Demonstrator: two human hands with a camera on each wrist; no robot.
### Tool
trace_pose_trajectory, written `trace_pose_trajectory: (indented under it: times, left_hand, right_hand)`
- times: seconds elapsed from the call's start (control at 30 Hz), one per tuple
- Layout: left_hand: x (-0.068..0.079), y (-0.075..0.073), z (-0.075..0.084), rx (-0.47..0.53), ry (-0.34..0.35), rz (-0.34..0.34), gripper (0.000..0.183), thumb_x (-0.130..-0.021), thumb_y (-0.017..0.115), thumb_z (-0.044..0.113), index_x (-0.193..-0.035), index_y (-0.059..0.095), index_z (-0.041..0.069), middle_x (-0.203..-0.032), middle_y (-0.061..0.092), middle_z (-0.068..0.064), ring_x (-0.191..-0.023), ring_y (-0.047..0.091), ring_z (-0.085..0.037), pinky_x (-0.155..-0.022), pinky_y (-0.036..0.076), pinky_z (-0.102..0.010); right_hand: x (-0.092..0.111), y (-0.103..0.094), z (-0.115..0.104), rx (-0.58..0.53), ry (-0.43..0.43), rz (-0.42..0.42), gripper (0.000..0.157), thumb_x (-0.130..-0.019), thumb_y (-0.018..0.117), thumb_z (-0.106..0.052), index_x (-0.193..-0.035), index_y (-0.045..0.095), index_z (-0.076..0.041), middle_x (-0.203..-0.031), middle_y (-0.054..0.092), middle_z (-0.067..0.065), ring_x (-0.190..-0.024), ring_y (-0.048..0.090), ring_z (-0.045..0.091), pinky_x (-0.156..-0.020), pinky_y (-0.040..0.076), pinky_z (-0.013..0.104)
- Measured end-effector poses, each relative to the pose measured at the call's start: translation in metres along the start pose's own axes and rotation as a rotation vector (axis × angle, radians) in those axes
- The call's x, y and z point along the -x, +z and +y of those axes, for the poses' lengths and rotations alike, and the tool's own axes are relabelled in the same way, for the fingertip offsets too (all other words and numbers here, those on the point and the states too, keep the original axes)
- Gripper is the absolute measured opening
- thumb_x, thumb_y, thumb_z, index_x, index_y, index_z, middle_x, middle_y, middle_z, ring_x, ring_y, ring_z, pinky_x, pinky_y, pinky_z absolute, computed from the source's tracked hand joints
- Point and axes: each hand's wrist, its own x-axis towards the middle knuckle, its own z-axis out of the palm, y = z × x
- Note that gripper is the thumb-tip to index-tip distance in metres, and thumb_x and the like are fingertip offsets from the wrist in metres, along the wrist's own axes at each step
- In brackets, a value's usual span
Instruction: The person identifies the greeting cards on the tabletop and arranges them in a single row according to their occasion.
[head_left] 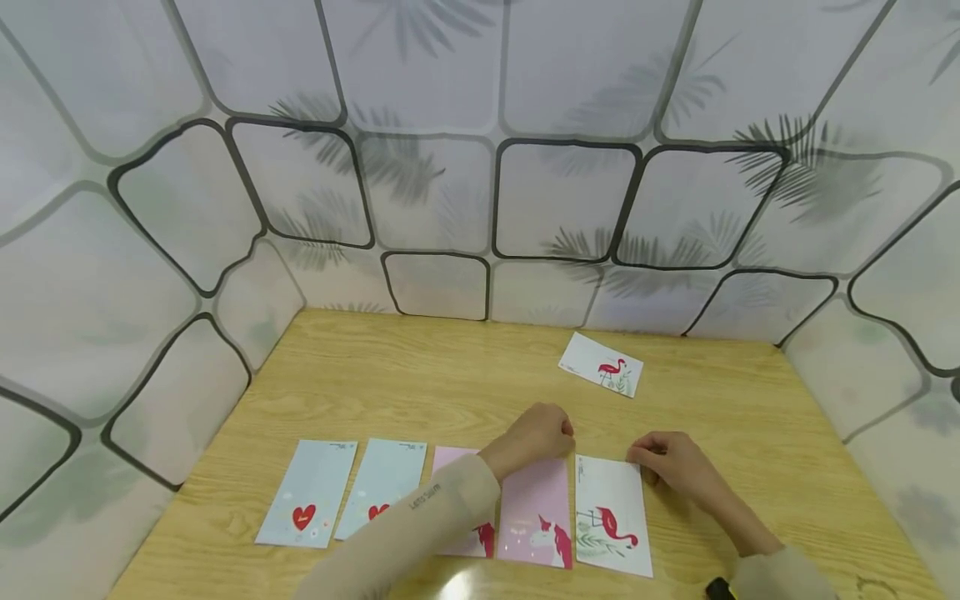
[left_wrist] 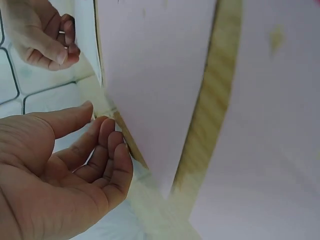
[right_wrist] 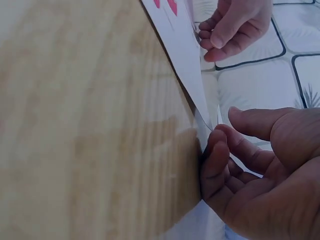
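Observation:
A white card with a red flamingo (head_left: 611, 500) lies at the right end of a row of cards. My right hand (head_left: 675, 467) is at its far right corner; in the right wrist view the fingertips (right_wrist: 218, 137) meet that corner, and the thumb stands apart from them. My left hand (head_left: 536, 433) hovers around the far edge of a pink unicorn card (head_left: 536, 500), beside the flamingo card's far left corner. Its fingers curl loosely with nothing between them. A second pink unicorn card (head_left: 450, 457) is partly covered by the left forearm.
Two light blue heart cards (head_left: 307, 479) continue the row to the left, one partly behind the left sleeve. Farther back on the wooden table (head_left: 420, 367) another flamingo card (head_left: 592, 362) lies askew. A patterned curtain (head_left: 562, 200) surrounds the table's back and sides.

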Motion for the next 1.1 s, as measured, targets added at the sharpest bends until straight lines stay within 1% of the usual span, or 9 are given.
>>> trace_pose_trajectory:
  times: [0.1, 0.23, 0.37, 0.5, 0.63, 0.73, 0.87, 1.03, 1.1]
  left_hand:
    - [-0.002, -0.004, -0.001, -0.011, -0.026, 0.012, 0.011, -0.095, 0.073, 0.015, -0.099, 0.076, 0.005, -0.095, 0.071, -0.003, -0.078, 0.061, -0.012, -0.071, 0.052, -0.023]
    - [-0.004, -0.007, -0.001, 0.011, -0.059, 0.037, 0.02, -0.1, 0.07, 0.018, -0.111, 0.075, 0.003, -0.109, 0.072, -0.008, -0.087, 0.064, -0.016, -0.079, 0.055, -0.028]
    - [-0.009, -0.01, -0.002, 0.025, -0.064, 0.094, 0.023, -0.1, 0.068, 0.018, -0.114, 0.073, 0.0, -0.114, 0.073, -0.011, -0.096, 0.068, -0.02, -0.086, 0.056, -0.033]
    - [-0.016, -0.016, -0.003, 0.038, -0.091, 0.151, 0.026, -0.1, 0.068, 0.017, -0.116, 0.072, -0.004, -0.12, 0.073, -0.014, -0.106, 0.069, -0.024, -0.091, 0.057, -0.036]
    - [-0.024, -0.023, -0.002, 0.075, -0.12, 0.175, 0.031, -0.102, 0.067, 0.018, -0.12, 0.07, -0.006, -0.126, 0.07, -0.017, -0.105, 0.07, -0.024, -0.092, 0.057, -0.038]
    - [-0.031, -0.026, -0.001, 0.078, -0.118, 0.197, 0.031, -0.102, 0.067, 0.018, -0.12, 0.07, -0.007, -0.125, 0.071, -0.017, -0.101, 0.07, -0.024, -0.09, 0.058, -0.037]
    - [-0.043, -0.028, -0.002, 0.045, -0.13, 0.236, 0.031, -0.102, 0.068, 0.02, -0.12, 0.072, -0.005, -0.122, 0.072, -0.014, -0.104, 0.071, -0.024, -0.088, 0.058, -0.035]
    - [-0.058, -0.026, -0.004, -0.011, -0.166, 0.283, 0.029, -0.101, 0.07, 0.025, -0.117, 0.076, 0.002, -0.12, 0.074, -0.009, -0.108, 0.07, -0.023, -0.084, 0.059, -0.034]
    - [-0.063, -0.025, -0.005, -0.023, -0.178, 0.295, 0.025, -0.1, 0.071, 0.026, -0.109, 0.078, 0.003, -0.112, 0.076, -0.008, -0.1, 0.071, -0.021, -0.078, 0.059, -0.033]
  right_hand:
    - [-0.009, -0.006, 0.001, 0.037, -0.022, 0.029, 0.021, -0.1, 0.069, -0.021, -0.104, 0.073, 0.0, -0.077, 0.063, 0.002, -0.068, 0.054, 0.016, -0.057, 0.046, 0.026]
    - [-0.022, -0.015, 0.001, 0.082, -0.054, 0.086, 0.025, -0.101, 0.068, -0.024, -0.108, 0.073, -0.001, -0.087, 0.067, 0.003, -0.076, 0.054, 0.015, -0.061, 0.046, 0.025]
    - [-0.035, -0.025, -0.003, 0.07, -0.118, 0.128, 0.025, -0.102, 0.067, -0.021, -0.112, 0.072, 0.002, -0.092, 0.07, 0.008, -0.076, 0.057, 0.019, -0.06, 0.048, 0.027]
    - [-0.049, -0.033, -0.011, 0.071, -0.197, 0.169, 0.023, -0.102, 0.068, -0.017, -0.111, 0.072, 0.004, -0.098, 0.073, 0.012, -0.082, 0.062, 0.02, -0.065, 0.051, 0.027]
    - [-0.065, -0.038, -0.015, 0.098, -0.232, 0.195, 0.024, -0.103, 0.066, -0.017, -0.112, 0.072, 0.004, -0.102, 0.073, 0.014, -0.088, 0.064, 0.022, -0.069, 0.052, 0.03]
    - [-0.078, -0.039, -0.014, 0.11, -0.241, 0.211, 0.025, -0.103, 0.065, -0.018, -0.114, 0.071, 0.004, -0.106, 0.073, 0.016, -0.093, 0.065, 0.026, -0.074, 0.052, 0.034]
    - [-0.094, -0.041, -0.017, 0.127, -0.257, 0.232, 0.028, -0.104, 0.065, -0.02, -0.117, 0.07, 0.005, -0.11, 0.072, 0.02, -0.101, 0.066, 0.035, -0.081, 0.053, 0.042]
    - [-0.111, -0.044, -0.022, 0.163, -0.283, 0.256, 0.034, -0.103, 0.065, -0.019, -0.121, 0.068, 0.009, -0.111, 0.072, 0.023, -0.103, 0.066, 0.041, -0.085, 0.053, 0.05]
    - [-0.118, -0.044, -0.023, 0.18, -0.293, 0.258, 0.035, -0.103, 0.065, -0.019, -0.122, 0.067, 0.01, -0.111, 0.072, 0.024, -0.102, 0.066, 0.041, -0.085, 0.052, 0.051]
